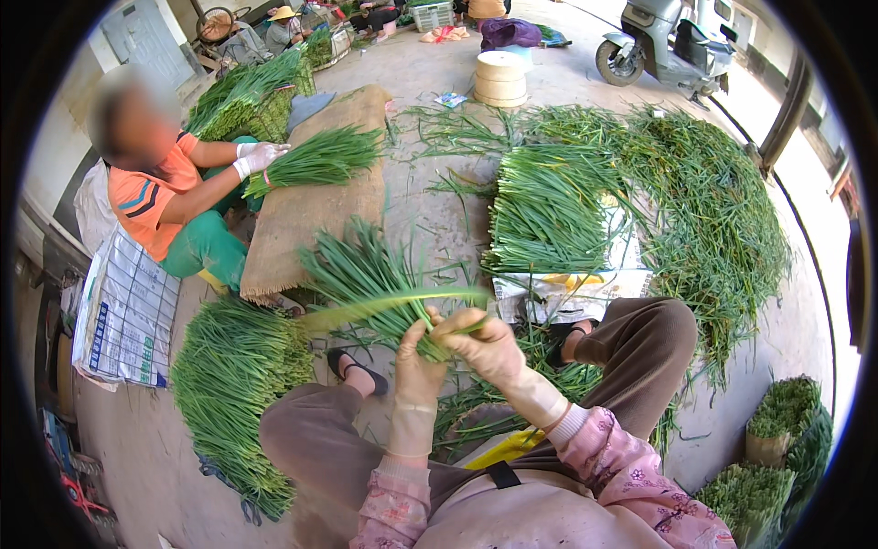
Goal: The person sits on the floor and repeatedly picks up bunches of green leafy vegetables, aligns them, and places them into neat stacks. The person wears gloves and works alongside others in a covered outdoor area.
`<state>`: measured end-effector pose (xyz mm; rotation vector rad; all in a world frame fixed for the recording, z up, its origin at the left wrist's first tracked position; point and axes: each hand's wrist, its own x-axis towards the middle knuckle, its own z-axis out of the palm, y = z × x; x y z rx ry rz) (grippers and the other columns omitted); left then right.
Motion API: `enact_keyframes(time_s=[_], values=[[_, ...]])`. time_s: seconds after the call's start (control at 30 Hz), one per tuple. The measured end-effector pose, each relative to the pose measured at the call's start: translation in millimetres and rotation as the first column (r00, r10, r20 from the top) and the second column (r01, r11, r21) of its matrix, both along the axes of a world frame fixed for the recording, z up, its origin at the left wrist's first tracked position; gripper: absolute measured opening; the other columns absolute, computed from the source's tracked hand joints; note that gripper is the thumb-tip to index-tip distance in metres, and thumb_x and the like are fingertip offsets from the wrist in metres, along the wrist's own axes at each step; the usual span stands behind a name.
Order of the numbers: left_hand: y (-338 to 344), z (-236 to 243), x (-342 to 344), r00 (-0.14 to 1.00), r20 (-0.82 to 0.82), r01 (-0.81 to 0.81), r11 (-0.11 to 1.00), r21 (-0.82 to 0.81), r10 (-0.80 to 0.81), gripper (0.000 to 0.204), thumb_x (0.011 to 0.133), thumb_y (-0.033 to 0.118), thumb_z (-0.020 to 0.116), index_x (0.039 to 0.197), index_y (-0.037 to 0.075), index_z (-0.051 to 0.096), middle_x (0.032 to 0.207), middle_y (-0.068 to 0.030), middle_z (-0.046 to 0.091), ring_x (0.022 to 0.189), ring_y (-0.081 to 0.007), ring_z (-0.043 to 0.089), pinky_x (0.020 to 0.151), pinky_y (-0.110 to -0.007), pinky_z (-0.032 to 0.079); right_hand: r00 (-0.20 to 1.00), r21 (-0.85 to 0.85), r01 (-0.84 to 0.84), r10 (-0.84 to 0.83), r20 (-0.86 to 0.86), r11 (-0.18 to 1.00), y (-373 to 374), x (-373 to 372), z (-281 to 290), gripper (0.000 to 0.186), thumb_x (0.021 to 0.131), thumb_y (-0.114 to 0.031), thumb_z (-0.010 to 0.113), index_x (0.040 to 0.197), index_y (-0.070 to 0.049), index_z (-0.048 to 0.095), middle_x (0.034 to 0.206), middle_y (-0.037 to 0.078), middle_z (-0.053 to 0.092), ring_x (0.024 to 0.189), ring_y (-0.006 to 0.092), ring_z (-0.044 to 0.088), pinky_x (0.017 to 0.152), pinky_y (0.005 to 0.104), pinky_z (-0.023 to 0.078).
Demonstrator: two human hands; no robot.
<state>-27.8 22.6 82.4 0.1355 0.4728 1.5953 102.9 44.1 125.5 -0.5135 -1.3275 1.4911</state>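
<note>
My left hand [419,373], in a thin pale glove, is closed around the lower stems of a bunch of garlic chives [361,270]. The leaf tips fan out away from me to the upper left. My right hand [487,349], gloved too, is pinched against the stems, touching my left fingers. A long yellow-green leaf [398,304], partly smeared by motion, bends across the bunch and curves back towards my right fingers. Exactly where that leaf is gripped is hidden by the fingers.
A stack of chives [553,210] lies ahead, beside a loose heap [713,210]. Another pile [240,384] is by my left knee. Across a burlap-covered surface [315,220], a gloved co-worker [160,201] holds a bunch. Farther back stand a round tub [500,80] and a scooter [668,46].
</note>
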Motion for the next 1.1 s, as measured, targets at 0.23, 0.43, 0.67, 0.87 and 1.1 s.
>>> enact_keyframes(time_s=[0.23,0.43,0.67,0.87,1.1], values=[[24,45,24,0.978,-0.074,-0.189,0.979,0.074,0.195,0.024,0.078,0.000,0.063,0.102,0.003,0.058,0.096,-0.0063,0.062,0.086,-0.0166,0.061,0.094,-0.037,0.047,0.901,-0.141,0.110,-0.158,-0.404,0.984,-6,30,1,0.015,0.082,-0.012,0.068,0.090,-0.001,0.061,0.088,0.013,0.066,0.086,0.0203,0.062,0.085,0.0335,0.047],[35,50,-26,0.948,-0.033,-0.315,0.946,0.083,0.318,0.027,0.078,-0.001,0.063,0.105,0.002,0.056,0.099,-0.0068,0.062,0.086,-0.0160,0.061,0.098,-0.039,0.045,0.977,-0.132,0.073,-0.097,-0.187,0.989,1,113,-8,0.017,0.083,-0.018,0.068,0.090,-0.004,0.061,0.087,0.009,0.066,0.084,0.0210,0.062,0.082,0.0355,0.047],[26,45,-13,0.987,0.076,-0.159,0.953,0.259,0.144,0.024,0.079,0.002,0.063,0.102,0.002,0.055,0.096,-0.0051,0.059,0.086,-0.0158,0.059,0.102,-0.039,0.036,0.855,-0.178,-0.073,0.153,0.496,0.981,-9,71,-1,0.049,0.088,-0.043,0.057,0.118,-0.004,0.055,0.097,0.017,0.066,0.096,0.0198,0.063,0.083,0.0308,0.048],[13,48,-8,0.991,0.103,-0.116,0.957,0.267,0.091,0.025,0.081,0.002,0.061,0.105,0.001,0.054,0.099,-0.0057,0.057,0.088,-0.0164,0.058,0.100,-0.040,0.038,0.834,0.002,-0.027,0.021,0.552,1.000,-6,15,31,0.030,0.091,-0.032,0.057,0.100,-0.004,0.063,0.063,0.002,0.056,0.059,0.0111,0.050,0.055,0.0272,0.043],[24,54,-39,0.923,0.368,-0.211,0.948,0.239,0.113,0.022,0.079,0.006,0.063,0.100,0.002,0.057,0.098,-0.0057,0.060,0.082,-0.0157,0.061,0.097,-0.040,0.040,0.652,-0.034,-0.126,0.109,0.750,0.991,5,99,52,0.020,0.092,-0.024,0.057,0.089,-0.008,0.068,0.060,0.001,0.056,0.055,0.0079,0.053,0.052,0.0241,0.045]])
